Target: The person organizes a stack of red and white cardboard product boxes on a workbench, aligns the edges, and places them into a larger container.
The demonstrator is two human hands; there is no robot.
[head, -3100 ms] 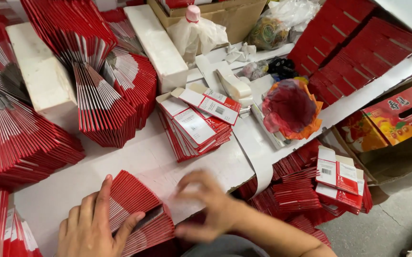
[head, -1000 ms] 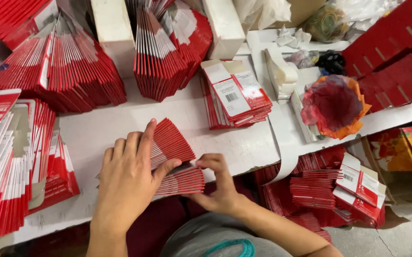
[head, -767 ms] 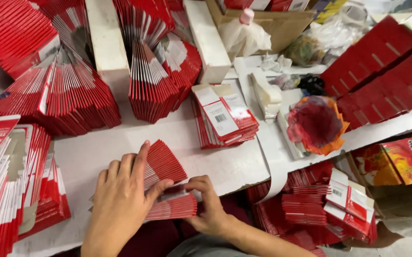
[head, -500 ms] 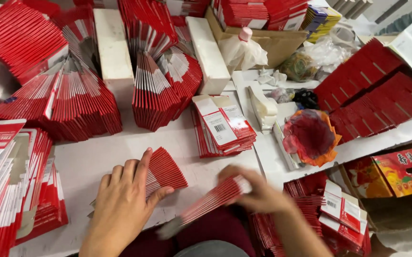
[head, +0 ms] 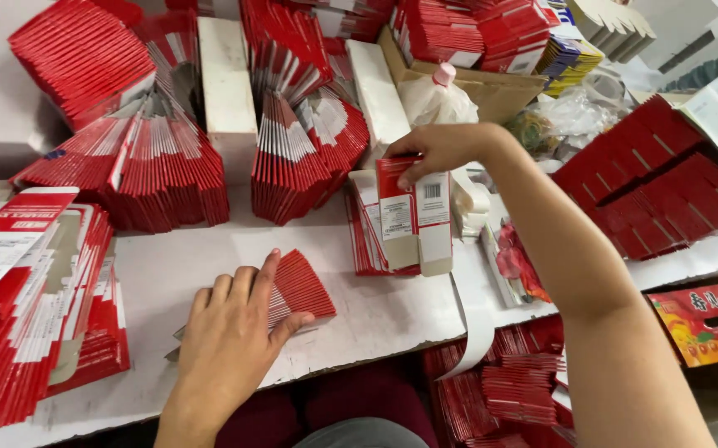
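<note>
Overhead, the left hand (head: 230, 344) lay flat, fingers released, pressing a fanned red stack (head: 297, 286) on the white counter (head: 375, 307). Farther back, the right hand (head: 438, 149) pinched flat red-and-white cartons (head: 409, 216) with pale label panels, upright over a pile (head: 367, 241).

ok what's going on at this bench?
A person is working through flat red cartons on a white table. The left hand lies flat on a small fanned stack near the table's front edge. The right hand reaches further back and grips the top of a carton stack, fingers on its upper edge. Fanned piles of red cartons crowd the table behind and to the left, with white blocks between them.
</note>
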